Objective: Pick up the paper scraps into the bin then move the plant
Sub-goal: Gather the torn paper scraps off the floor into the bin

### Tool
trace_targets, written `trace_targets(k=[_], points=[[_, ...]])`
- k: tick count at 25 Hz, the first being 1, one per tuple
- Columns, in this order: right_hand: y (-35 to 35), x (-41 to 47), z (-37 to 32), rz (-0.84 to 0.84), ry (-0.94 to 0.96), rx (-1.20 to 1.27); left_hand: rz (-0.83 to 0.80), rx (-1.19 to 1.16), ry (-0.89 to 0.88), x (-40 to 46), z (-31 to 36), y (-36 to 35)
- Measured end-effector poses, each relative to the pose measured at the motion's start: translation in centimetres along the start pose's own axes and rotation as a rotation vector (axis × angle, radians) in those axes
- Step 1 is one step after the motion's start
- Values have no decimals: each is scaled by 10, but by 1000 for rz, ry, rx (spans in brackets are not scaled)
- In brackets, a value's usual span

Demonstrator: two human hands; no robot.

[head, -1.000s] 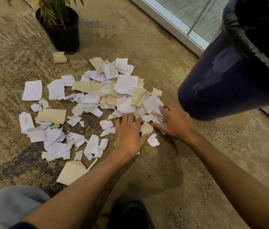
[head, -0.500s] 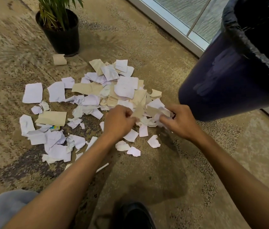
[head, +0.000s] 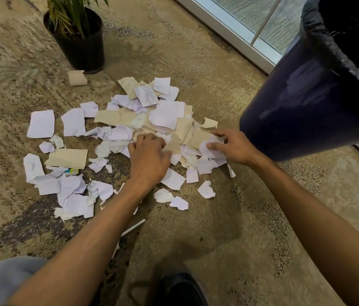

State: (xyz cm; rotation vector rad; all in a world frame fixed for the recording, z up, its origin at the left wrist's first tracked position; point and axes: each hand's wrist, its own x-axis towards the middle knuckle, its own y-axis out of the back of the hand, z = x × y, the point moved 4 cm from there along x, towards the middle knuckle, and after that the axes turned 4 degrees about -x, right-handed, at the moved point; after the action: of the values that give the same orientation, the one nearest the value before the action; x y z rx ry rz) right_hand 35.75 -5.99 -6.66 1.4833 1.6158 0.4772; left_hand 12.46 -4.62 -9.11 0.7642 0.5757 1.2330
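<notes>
1. Right hand (head: pixel 235 149) is pinching a crumpled white scrap (head: pixel 212 146) between thumb and fingers at the right edge of the pile, so it's closed on paper.
2. Left hand (head: pixel 149 157) is curling down onto the middle of the paper scraps (head: pixel 165 115), fingertips touching a tan piece (head: pixel 174 144). Can't tell if it's actually gripping anything yet.
3. Compared to half a second ago, the hands are sitting further apart; back then both were bunched together over the same clump. A second ago they were lying flat on the floor.
4. The scraps are torn, jagged bits, mostly white with some tan ones, a few crumpled, most flat, lying scattered on the carpet (head: pixel 229 228), which is looking mottled beige and brown.
5. The bin (head: pixel 306 102) is standing just right of the pile, dark blue and smooth with a black crinkly liner (head: pixel 337 54) over the rim.
6. The plant (head: pixel 72 16) is sitting in a black round pot (head: pixel 83 49) at the far left, apart from the pile, with one curled tan scrap (head: pixel 77 77) beside it.
</notes>
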Motion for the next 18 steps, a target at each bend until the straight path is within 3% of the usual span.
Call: trace_targets(k=[3,7,11,15,18], points=[[-8,2,2,-7,19,-158,34,-130,49,1,4,7],[-10,-3,-5,36,30,-177,20,-349,169,3,3,22],[-4,-14,-20,11,93,-16,-35,-527,283,12,-4,48],[20,-11,-43,220,167,150,17,-723,383,21,-23,64],[26,4,-57,434,214,-38,19,-693,403,22,-30,58]])
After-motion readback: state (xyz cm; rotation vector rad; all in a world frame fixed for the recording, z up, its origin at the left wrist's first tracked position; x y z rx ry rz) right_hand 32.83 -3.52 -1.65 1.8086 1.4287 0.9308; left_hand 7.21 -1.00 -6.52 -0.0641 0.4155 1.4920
